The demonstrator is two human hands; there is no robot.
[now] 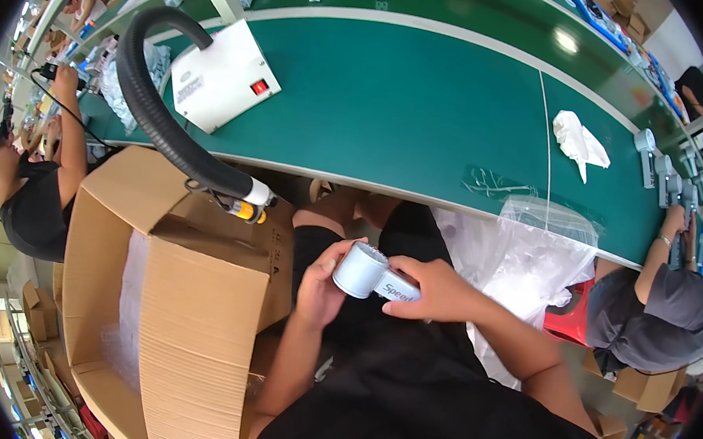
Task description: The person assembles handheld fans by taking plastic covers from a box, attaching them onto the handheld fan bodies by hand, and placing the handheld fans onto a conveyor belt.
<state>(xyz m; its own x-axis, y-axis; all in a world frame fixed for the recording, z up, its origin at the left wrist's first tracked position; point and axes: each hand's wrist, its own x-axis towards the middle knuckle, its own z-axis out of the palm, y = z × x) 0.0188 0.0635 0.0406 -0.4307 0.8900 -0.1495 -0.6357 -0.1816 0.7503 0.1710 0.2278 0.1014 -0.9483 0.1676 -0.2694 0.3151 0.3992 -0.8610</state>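
Observation:
Over my lap I hold a small white and grey hand-held appliance (pixel 370 275) with a round head and a short handle. My left hand (pixel 321 282) wraps around the round head from the left. My right hand (pixel 431 289) grips the handle from the right, fingers over its printed side. Just to the left, a black ribbed hose ends in a white nozzle (pixel 258 192) with a yellow fitting, pointing toward the appliance from above an open cardboard box (pixel 195 289).
A green conveyor belt (pixel 395 106) runs across in front of me, carrying a white box unit with a red switch (pixel 226 75) and a crumpled white cloth (pixel 580 143). A clear plastic bag (pixel 523 260) hangs at my right. Seated people work at left and right.

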